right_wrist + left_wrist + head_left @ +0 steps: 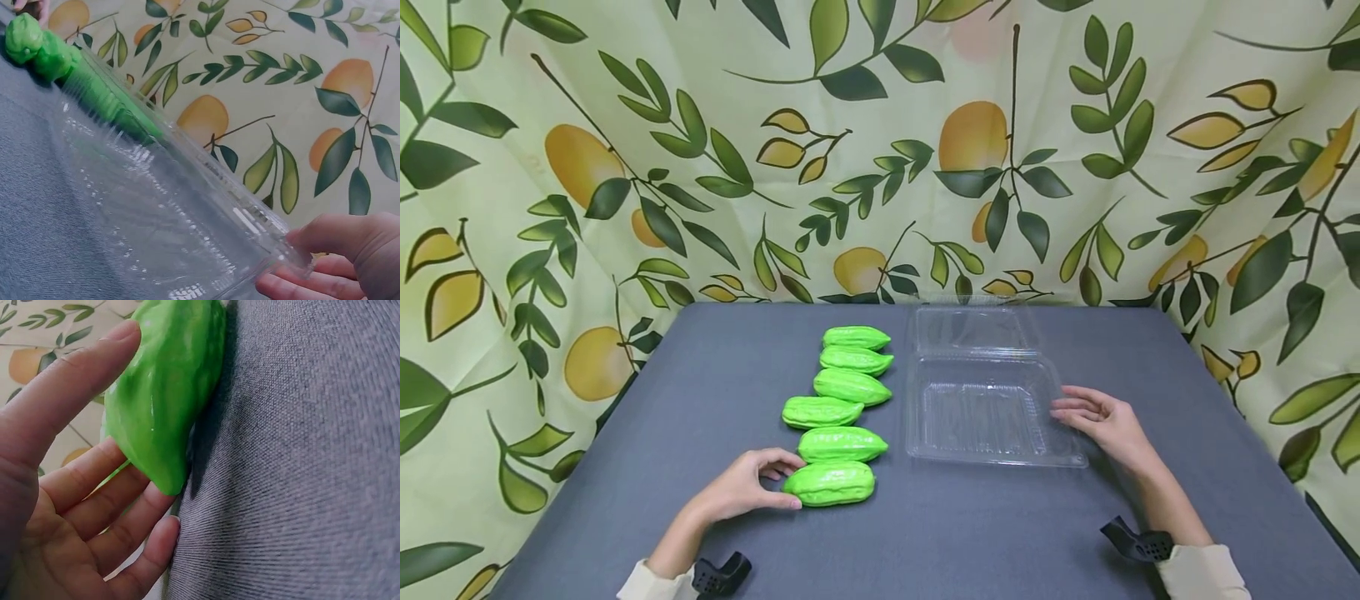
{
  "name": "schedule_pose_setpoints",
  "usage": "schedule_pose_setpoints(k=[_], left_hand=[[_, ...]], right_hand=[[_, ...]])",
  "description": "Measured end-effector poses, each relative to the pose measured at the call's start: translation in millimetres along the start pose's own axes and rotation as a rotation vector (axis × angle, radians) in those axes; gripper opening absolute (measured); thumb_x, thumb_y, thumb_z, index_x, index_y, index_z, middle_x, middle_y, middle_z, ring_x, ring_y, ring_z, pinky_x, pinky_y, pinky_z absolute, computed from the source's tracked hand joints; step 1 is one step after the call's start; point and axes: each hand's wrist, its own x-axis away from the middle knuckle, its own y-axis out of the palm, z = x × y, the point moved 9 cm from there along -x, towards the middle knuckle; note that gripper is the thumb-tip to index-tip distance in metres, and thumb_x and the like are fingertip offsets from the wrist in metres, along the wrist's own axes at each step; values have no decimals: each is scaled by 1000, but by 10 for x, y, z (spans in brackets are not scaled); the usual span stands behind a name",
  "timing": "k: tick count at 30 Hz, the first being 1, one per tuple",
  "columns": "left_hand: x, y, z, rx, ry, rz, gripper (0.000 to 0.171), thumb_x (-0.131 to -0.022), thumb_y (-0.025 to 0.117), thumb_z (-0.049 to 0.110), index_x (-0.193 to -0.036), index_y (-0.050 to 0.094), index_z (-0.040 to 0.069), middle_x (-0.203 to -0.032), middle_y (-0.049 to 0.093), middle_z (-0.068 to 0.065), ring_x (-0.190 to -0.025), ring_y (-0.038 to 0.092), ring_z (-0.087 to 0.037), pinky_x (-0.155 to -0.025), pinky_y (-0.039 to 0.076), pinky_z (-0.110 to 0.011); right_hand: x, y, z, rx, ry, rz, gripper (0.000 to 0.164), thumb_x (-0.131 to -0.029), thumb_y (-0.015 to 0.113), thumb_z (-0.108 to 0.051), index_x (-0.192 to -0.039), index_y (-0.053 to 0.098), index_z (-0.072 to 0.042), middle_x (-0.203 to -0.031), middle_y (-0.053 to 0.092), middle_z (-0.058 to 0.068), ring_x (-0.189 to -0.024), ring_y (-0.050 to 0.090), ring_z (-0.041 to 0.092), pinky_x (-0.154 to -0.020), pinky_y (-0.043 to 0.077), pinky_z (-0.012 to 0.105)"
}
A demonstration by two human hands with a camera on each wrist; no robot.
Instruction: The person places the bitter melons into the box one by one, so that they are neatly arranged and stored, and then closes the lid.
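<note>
Nearest green vegetable [831, 484] lies on the table [715, 358]. Left hand [748, 482] at its 9 o'clock, thumb and fingers apart around its end; cannot tell if pinching. Five similar vegetables [853, 387] toward 12. Clear box [981, 417] at 2, right hand [1105, 422] pinching its 3 o'clock rim.

Bright green vegetables [853, 385], grey table [985, 533], leaf-and-fruit-patterned cream curtain [880, 150]

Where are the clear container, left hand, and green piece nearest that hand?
Clear container [981, 415], head view: bare floor of its base.
Left hand [747, 485], head view: back of the hand.
Green piece [832, 483], head view: middle of its upper side.
</note>
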Motion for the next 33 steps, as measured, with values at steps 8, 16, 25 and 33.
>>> schedule_pose_setpoints(k=[8,16,25,33], left_hand=[[-8,6,4,6,2,1,43,-79,79,25,-112,66,1,-107,69,-17,-88,57,8,-79,52,-19],[30,0,-22,62,44,-3,43,-81,77,20,-115,65,-3,-108,70,-21,-90,60,8,-80,53,-18],[57,-32,-61,200,49,-19,49,-84,74,16,-121,58,-11,-113,70,-16,-95,65,1,-81,54,-16],[27,-73,-9,314,76,-46,51,-87,69,9,-124,51,-19,-110,67,25,-99,65,4,-82,53,-14]], right_hand=[[31,-14,-21,-45,-19,-42,39,-92,59,0,-126,46,16,-96,70,-26,-86,69,-7,-73,53,8],[97,36,-58,-7,2,-102,49,-94,57,-4,-130,38,23,-97,69,-28,-88,68,-8,-73,53,9],[136,120,-52,-44,9,-94,47,-94,58,-3,-129,40,22,-97,69,-25,-87,68,-7,-73,54,10],[91,191,-37,-44,55,-93,52,-93,60,-7,-132,39,20,-95,68,-28,-87,68,-8,-74,53,9]])
